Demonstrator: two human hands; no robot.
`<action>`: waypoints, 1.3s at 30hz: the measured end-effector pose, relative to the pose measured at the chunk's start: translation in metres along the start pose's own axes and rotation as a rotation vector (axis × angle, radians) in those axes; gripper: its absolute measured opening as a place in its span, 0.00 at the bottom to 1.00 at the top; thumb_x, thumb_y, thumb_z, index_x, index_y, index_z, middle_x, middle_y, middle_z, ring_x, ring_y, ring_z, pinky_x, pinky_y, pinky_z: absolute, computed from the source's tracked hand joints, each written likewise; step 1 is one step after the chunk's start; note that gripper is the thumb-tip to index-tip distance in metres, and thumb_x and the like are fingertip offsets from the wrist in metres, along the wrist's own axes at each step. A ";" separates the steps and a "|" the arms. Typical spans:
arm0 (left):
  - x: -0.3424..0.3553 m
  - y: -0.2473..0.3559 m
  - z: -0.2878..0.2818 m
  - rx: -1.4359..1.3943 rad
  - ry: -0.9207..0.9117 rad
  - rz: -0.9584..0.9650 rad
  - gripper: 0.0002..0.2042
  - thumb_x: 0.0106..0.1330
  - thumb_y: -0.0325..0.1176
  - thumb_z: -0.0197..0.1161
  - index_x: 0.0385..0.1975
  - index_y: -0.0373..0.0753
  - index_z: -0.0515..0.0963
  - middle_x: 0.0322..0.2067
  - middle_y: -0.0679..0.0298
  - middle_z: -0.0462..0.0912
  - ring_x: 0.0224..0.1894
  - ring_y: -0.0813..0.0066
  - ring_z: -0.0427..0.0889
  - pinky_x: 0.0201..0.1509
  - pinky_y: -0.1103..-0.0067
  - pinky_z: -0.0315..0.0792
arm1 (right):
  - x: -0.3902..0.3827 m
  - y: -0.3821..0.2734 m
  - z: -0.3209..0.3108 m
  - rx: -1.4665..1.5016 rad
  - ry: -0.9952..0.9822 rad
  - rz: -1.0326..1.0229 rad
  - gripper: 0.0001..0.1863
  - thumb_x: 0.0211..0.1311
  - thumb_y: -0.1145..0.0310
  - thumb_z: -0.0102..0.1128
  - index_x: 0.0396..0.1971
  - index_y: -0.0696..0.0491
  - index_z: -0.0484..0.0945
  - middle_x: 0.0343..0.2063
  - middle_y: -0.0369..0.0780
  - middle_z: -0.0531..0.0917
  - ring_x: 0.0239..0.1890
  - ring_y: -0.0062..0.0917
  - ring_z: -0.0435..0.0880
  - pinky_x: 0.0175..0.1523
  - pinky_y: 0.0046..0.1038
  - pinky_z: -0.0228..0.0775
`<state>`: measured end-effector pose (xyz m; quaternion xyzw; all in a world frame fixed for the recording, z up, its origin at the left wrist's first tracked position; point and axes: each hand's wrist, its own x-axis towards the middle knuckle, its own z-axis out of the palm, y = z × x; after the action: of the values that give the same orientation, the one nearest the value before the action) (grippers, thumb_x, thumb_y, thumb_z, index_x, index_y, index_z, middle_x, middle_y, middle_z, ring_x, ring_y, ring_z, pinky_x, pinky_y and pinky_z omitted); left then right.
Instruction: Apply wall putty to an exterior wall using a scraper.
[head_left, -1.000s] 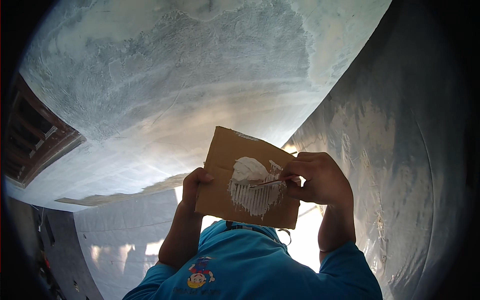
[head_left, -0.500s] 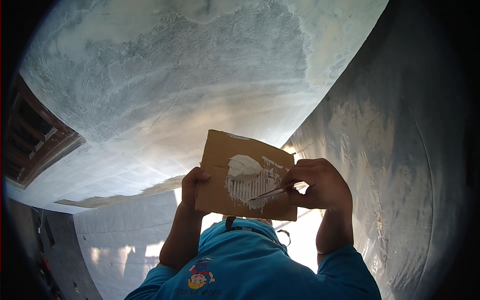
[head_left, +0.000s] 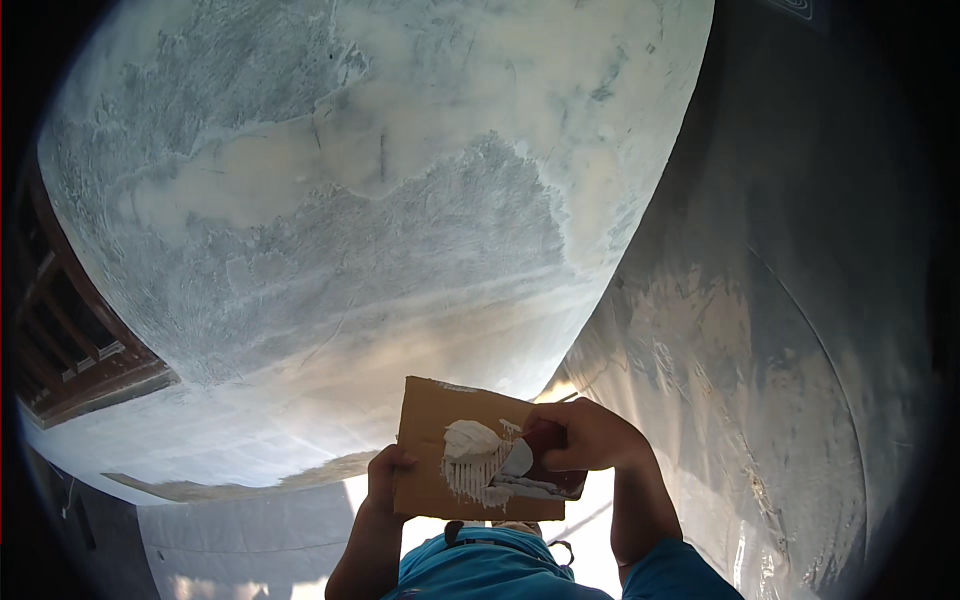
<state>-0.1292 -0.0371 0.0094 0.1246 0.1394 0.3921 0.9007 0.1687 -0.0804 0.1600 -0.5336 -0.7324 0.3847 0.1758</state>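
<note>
A square of brown cardboard [head_left: 425, 420], held low in the view, carries a mound of white paste [head_left: 470, 435] above ridged, smeared streaks of it. My left hand [head_left: 388, 475] grips the cardboard's left edge with the thumb on its face. At the right side of the board, my right hand [head_left: 595, 435] is closed on a red scraper [head_left: 545, 435], whose wide blade is on the cardboard beside the paste, with paste along it.
A large pale wall [head_left: 380, 220] with patchy white coating fills the upper view. A brown barred window [head_left: 70, 330] is at the left. A grey sheet-like surface [head_left: 750, 350] runs down the right side. My blue-shirted body shows below.
The view has shifted, so the wall and cardboard sit lower in the picture. The scraper in my right hand is turned, showing its red body and blade flatter against the board.
</note>
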 end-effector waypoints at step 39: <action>0.046 0.021 -0.017 -0.011 0.173 0.240 0.32 0.55 0.41 0.49 0.60 0.29 0.70 0.52 0.46 0.80 0.50 0.47 0.81 0.57 0.57 0.76 | 0.156 -0.030 -0.177 -0.926 1.458 -0.313 0.26 0.62 0.76 0.52 0.61 0.67 0.70 0.57 0.58 0.77 0.60 0.46 0.78 0.63 0.38 0.73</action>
<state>-0.1187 0.0125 -0.0062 0.1010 0.1984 0.5068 0.8328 0.2095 0.1251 0.2722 -0.5576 -0.5848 -0.4164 0.4167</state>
